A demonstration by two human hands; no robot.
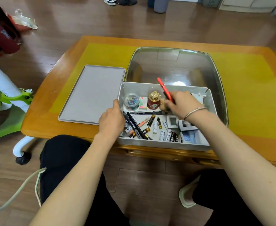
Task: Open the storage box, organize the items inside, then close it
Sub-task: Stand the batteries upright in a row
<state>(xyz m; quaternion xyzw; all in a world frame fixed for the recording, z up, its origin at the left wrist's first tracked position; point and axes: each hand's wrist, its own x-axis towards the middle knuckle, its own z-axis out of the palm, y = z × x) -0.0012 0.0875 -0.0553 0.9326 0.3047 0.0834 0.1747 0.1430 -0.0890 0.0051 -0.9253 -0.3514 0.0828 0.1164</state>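
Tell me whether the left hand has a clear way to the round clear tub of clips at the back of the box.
Probably yes. The left hand rests at the box's left wall, just in front of the tub of clips, with nothing over it. The right hand, holding a red pen, is off to the side.

Both forearms are bare, without sleeves. A thin silver metal bangle [194, 112] circles the right wrist. The legs are covered by black trousers [65, 162], and one pale slipper [187, 197] shows.
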